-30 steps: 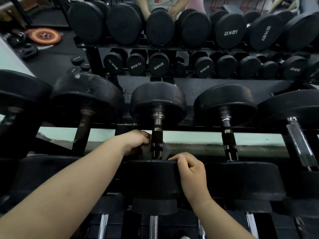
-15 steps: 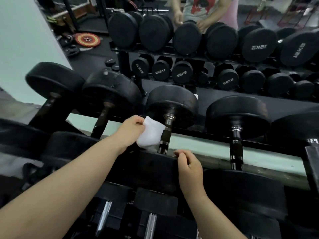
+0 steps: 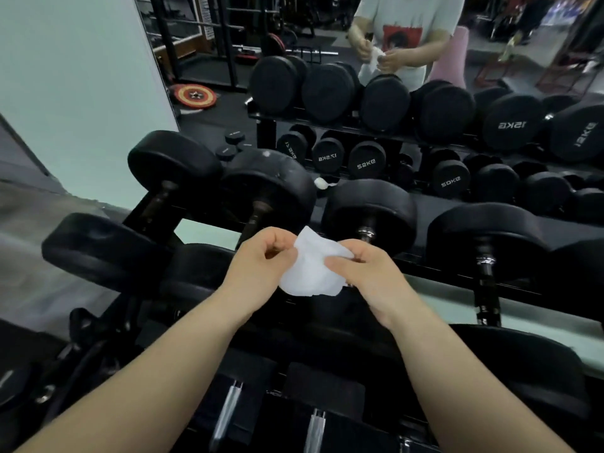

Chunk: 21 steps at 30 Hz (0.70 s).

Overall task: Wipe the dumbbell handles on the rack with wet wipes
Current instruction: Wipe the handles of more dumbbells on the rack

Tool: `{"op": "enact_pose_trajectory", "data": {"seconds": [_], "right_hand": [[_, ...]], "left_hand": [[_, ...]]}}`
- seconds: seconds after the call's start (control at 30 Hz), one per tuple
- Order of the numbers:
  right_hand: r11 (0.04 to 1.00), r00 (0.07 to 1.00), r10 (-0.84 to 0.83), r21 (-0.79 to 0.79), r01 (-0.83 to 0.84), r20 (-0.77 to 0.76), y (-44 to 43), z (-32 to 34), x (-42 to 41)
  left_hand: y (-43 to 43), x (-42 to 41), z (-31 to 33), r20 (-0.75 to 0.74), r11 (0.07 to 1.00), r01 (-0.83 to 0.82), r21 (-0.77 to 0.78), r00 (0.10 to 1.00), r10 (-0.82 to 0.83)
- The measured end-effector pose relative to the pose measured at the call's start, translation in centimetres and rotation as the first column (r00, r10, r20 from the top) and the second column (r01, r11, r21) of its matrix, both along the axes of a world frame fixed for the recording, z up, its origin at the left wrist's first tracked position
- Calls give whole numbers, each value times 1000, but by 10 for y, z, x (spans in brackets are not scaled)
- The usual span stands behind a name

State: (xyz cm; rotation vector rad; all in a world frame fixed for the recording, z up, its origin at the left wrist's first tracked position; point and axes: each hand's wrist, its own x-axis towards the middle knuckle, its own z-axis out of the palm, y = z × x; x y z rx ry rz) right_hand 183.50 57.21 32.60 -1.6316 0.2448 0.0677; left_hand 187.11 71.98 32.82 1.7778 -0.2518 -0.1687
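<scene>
A: What has changed since a second ago?

B: The left hand (image 3: pixel 261 261) has taken the wet wipe (image 3: pixel 312 273) off the middle handle (image 3: pixel 366 233). The right hand (image 3: pixel 371 277) has left the dumbbell head and joined it. Both hands now pinch the wipe between thumb and fingers. They hold it in the air just in front of that handle, not touching it.

A: So how far is the work?

B: Probably somewhere in the middle. The person seems to be refolding the wipe to get a clean side. Nearest, the lower-row handles (image 3: pixel 228 407) lie below the arms, and one cannot tell if they are wiped. Farther, no hand is on the rusty handle (image 3: pixel 260 212) at the left or the chrome handle (image 3: pixel 486 263) at the right. These likely remain to do. Behind, the mirror (image 3: pixel 209 125) shows a person holding a white cloth.
</scene>
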Motion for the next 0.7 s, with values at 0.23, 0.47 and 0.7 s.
{"op": "enact_pose_trajectory", "data": {"seconds": [0.23, 0.47, 0.7], "right_hand": [[965, 965, -262, -37, 261, -28, 70, -10, 21], [840, 848, -531, -135, 526, 0, 98, -6, 42], [762, 807, -549, -266, 590, 216, 97, 18, 74]], "left_hand": [[90, 24, -15, 220, 973, 5, 230, 974, -57], [152, 70, -44, 380, 908, 31, 417, 902, -205], [138, 83, -59, 487, 952, 59, 301, 848, -207]]}}
